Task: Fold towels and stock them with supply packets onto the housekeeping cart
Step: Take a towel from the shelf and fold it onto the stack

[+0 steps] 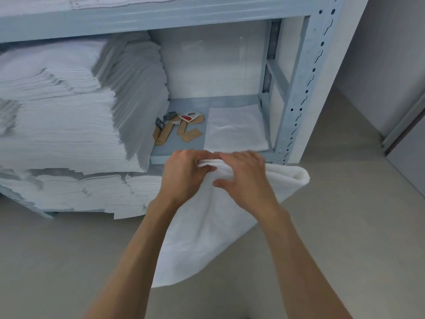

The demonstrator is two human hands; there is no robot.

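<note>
A white towel (pixel 220 231) is held in the air just near the shelf (pixel 184 147), pinched at its gathered top edge by the left hand (pixel 184 176) and right hand (pixel 243 178), fingers clamped on cloth. Soft, light and limp, it is best gripped at corners.

At the centre of the frame we hold a white towel (pixel 213 231) in the air, our left hand (pixel 184 174) gripping its bunched upper edge and our right hand (pixel 243 178) curled over the same edge just beside it, while the cloth hangs down toward the lower middle. Behind our hands, a pale blue shelf (pixel 184 107) carries a folded towel (pixel 236 130) at centre right, with brown packets (pixel 181 128) scattered just to its left. Tall stacked linens (pixel 69 107) fill the left side.
</note>
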